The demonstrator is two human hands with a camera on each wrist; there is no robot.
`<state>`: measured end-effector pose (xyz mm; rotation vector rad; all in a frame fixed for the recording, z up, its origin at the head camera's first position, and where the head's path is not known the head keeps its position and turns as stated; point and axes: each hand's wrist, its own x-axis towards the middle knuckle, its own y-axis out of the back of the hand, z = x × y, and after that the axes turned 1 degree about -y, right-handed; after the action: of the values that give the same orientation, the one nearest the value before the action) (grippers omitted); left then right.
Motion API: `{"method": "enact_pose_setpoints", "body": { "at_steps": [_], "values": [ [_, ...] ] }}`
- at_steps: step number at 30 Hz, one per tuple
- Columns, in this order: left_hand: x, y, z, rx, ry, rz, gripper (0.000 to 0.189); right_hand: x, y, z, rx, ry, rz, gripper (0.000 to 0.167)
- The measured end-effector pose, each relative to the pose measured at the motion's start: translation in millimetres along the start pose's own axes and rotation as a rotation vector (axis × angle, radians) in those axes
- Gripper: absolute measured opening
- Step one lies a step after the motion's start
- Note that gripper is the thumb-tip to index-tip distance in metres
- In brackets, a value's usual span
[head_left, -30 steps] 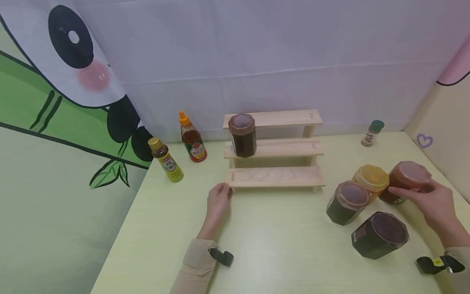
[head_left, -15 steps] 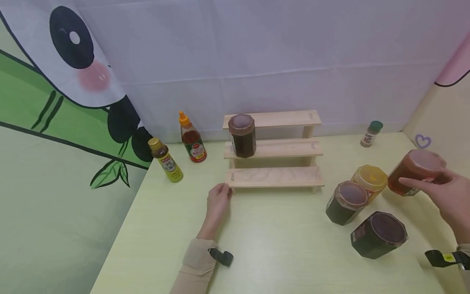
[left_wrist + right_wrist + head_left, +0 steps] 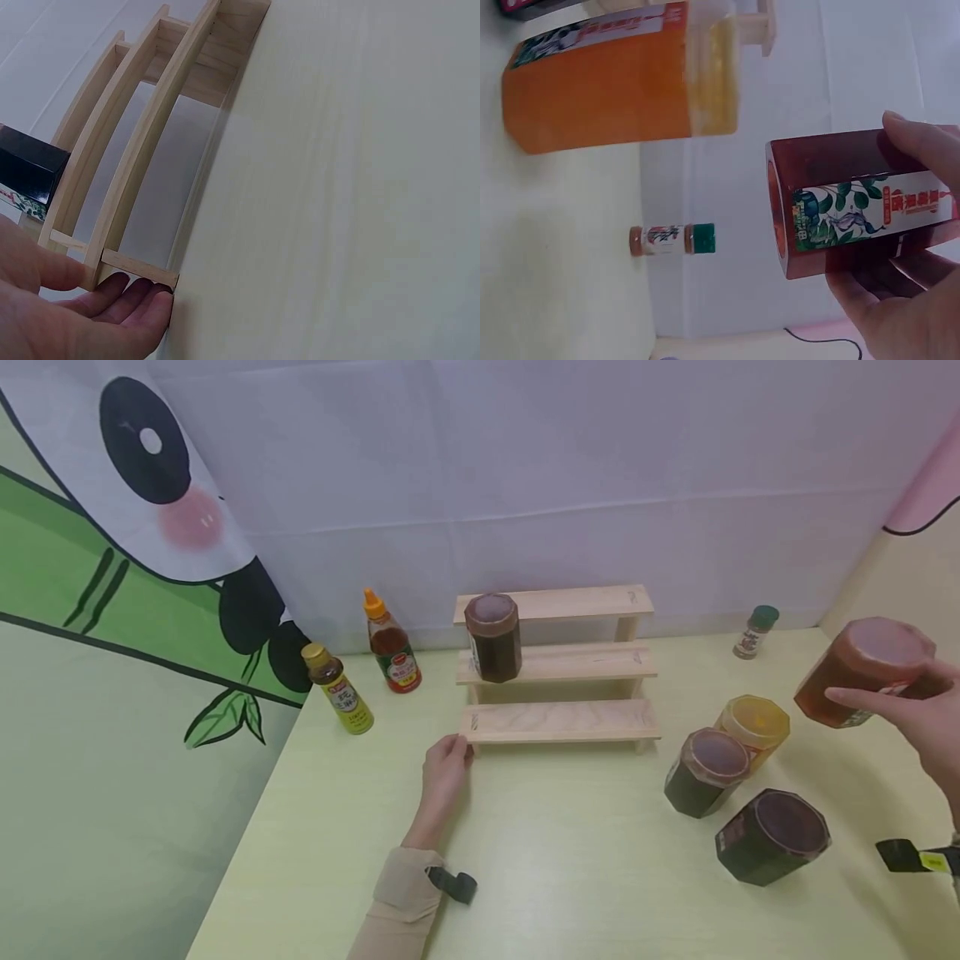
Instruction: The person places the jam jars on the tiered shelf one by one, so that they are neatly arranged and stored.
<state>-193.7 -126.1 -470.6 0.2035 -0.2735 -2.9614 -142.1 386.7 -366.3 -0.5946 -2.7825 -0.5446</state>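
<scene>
In the head view my right hand grips a reddish-brown octagonal jar, lifted off the table at the far right. The right wrist view shows thumb and fingers on opposite sides of this jar, whose label has a leafy fruit print. My left hand holds the front left corner of a three-step wooden rack. Close up, its thumb lies against the lowest step's end, with the other fingers bent at the side piece. A dark jar stands at the left of the middle step.
Right of the rack stand a yellow-orange jar, a dark jar close before it, and another dark jar nearer me. A small green-capped shaker is at the back right. A sauce bottle and an oil bottle stand left.
My right hand has raised the reddish-brown jar from the table beside the yellow-orange one, moving up and right. My left hand has stayed at the rack's corner.
</scene>
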Motion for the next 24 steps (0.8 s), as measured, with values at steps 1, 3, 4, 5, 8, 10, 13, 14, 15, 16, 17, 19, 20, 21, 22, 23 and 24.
{"method": "enact_pose_setpoints", "body": {
  "at_steps": [1,3,4,5,8,10,13,14,15,16,17,19,20,21,22,23,24],
  "values": [
    [-0.1,-0.2,-0.1,-0.004,0.0,-0.002,0.033,1.0,-1,-4,0.002,0.009,0.001,0.063],
    [0.2,-0.4,-0.5,-0.011,-0.002,-0.006,0.033,2.4,-3,-12,0.001,0.015,-0.002,0.065],
    [0.1,-0.6,-0.5,-0.012,-0.002,-0.006,0.033,2.8,-5,-17,-0.008,0.015,-0.004,0.065],
    [0.1,-0.7,-0.4,-0.012,0.0,-0.006,0.033,3.5,-6,-21,-0.013,0.014,-0.008,0.065],
    [0.7,-0.6,-0.6,-0.009,0.0,-0.005,0.033,3.9,-12,-34,-0.038,-0.02,-0.032,0.064],
    [0.5,0.0,-0.1,-0.006,-0.002,-0.003,0.033,3.5,-16,-42,-0.055,-0.05,-0.054,0.06],
    [0.3,0.8,0.1,-0.009,0.0,-0.002,0.033,4.3,-25,-53,-0.04,-0.085,-0.11,0.058],
    [0.4,0.9,-0.4,-0.01,-0.001,-0.004,0.033,5.0,-28,-57,-0.033,-0.09,-0.128,0.056],
    [0.3,0.7,-0.7,-0.011,0.0,-0.006,0.033,6.1,-32,-60,-0.022,-0.097,-0.145,0.053],
    [0.2,0.6,-1.2,-0.015,0.0,-0.008,0.034,7.4,-36,-63,-0.015,-0.1,-0.159,0.051],
    [0.2,0.4,-1.7,-0.015,-0.001,-0.01,0.034,8.7,-40,-66,-0.013,-0.099,-0.175,0.048],
    [0.1,0.1,-2.0,-0.013,-0.004,-0.007,0.033,11.3,-48,-71,-0.021,-0.1,-0.198,0.045],
    [0.3,-0.1,-2.3,-0.015,-0.006,-0.005,0.033,12.5,-53,-74,-0.043,-0.097,-0.201,0.044],
    [0.3,-0.1,-2.0,-0.015,-0.008,-0.003,0.033,14.0,-58,-75,-0.055,-0.097,-0.212,0.044],
    [0.4,-0.1,-1.9,-0.012,-0.009,0.0,0.033,15.7,-63,-77,-0.065,-0.092,-0.226,0.046],
    [0.6,-0.1,-1.6,-0.009,-0.01,0.003,0.032,17.4,-68,-78,-0.073,-0.085,-0.242,0.047],
    [0.7,0.0,-1.3,-0.007,-0.01,0.005,0.032,19.0,-73,-80,-0.081,-0.081,-0.255,0.049]
  ]
}}
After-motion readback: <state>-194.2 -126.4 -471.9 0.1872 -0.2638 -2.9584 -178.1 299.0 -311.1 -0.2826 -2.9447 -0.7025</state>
